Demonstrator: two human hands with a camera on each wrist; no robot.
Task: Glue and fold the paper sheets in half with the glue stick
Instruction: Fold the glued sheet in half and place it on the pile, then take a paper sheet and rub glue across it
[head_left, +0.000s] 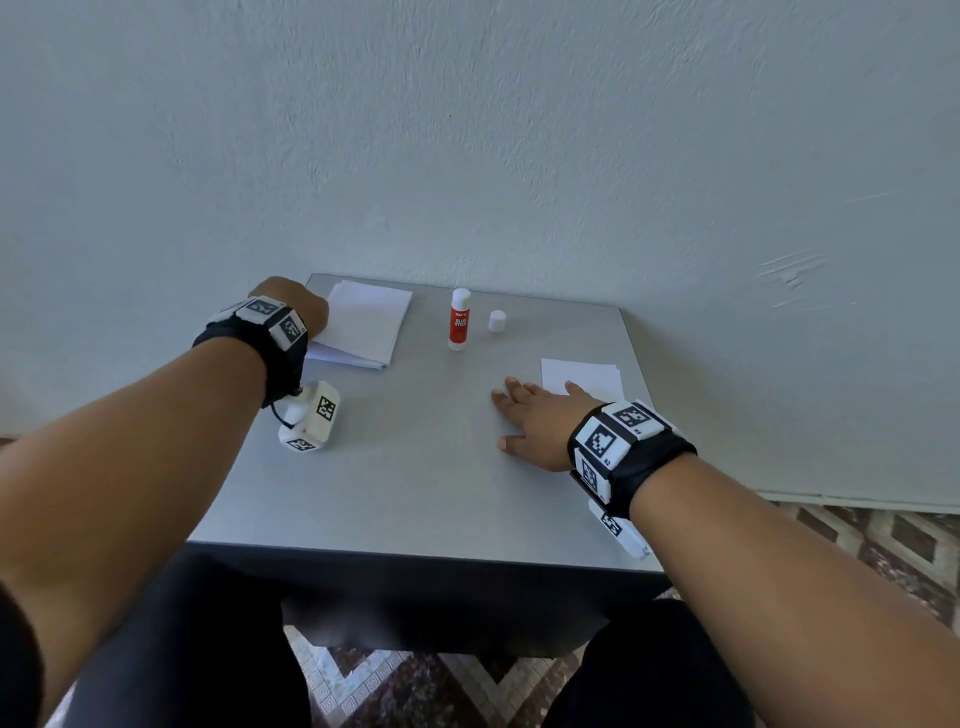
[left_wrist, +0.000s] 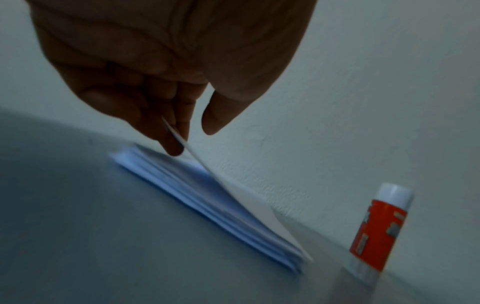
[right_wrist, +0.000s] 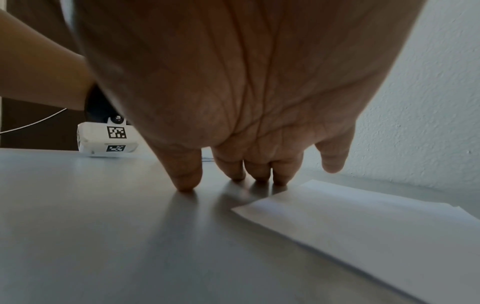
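Left wrist view shows the left hand (left_wrist: 166, 67) fingers (left_wrist: 171, 144) pinching the top sheet (left_wrist: 249, 207) off the paper stack (left_wrist: 197, 197), glue stick (left_wrist: 376, 232) beyond; right hand (head_left: 540, 421) lies flat on the desk (head_left: 415, 488). Next: carry it to the desk's middle.

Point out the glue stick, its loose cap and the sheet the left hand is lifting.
glue stick (head_left: 459, 322): head view, red label.
cap (head_left: 497, 320): head view, side wall.
lifted sheet (left_wrist: 249, 207): left wrist view, raised face.
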